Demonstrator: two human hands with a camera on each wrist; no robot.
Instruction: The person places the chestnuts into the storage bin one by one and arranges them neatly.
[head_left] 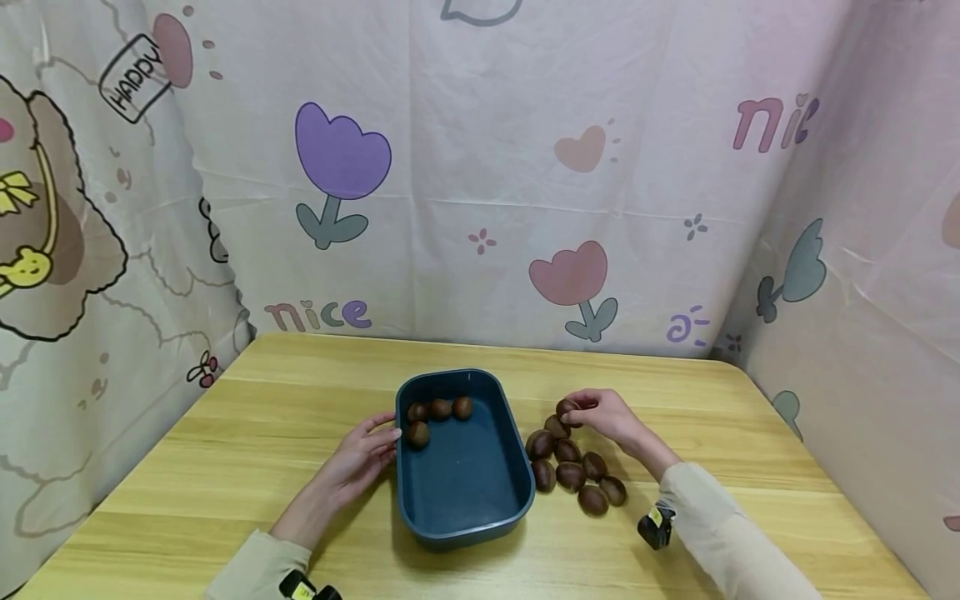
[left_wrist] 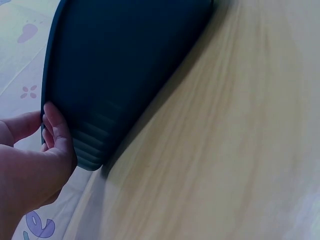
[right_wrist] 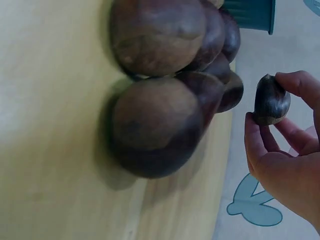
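A dark blue rectangular tray (head_left: 465, 500) stands on the table with several brown chestnuts (head_left: 440, 409) along its far end and left side. My left hand (head_left: 362, 458) holds the tray's left edge; the left wrist view shows thumb and fingers (left_wrist: 57, 127) at its rim. On the right, my right hand (head_left: 606, 414) pinches one chestnut (right_wrist: 272, 101) between thumb and fingertips, raised clear of the table in the right wrist view. Below that hand, more loose chestnuts (head_left: 570, 476) lie in a group beside the tray's right wall.
The light wooden table (head_left: 300, 400) carries the tray and the loose chestnuts. A printed cloth (head_left: 480, 167) hangs behind the table and along both sides. Both sleeves bear small black wrist devices (head_left: 657, 525).
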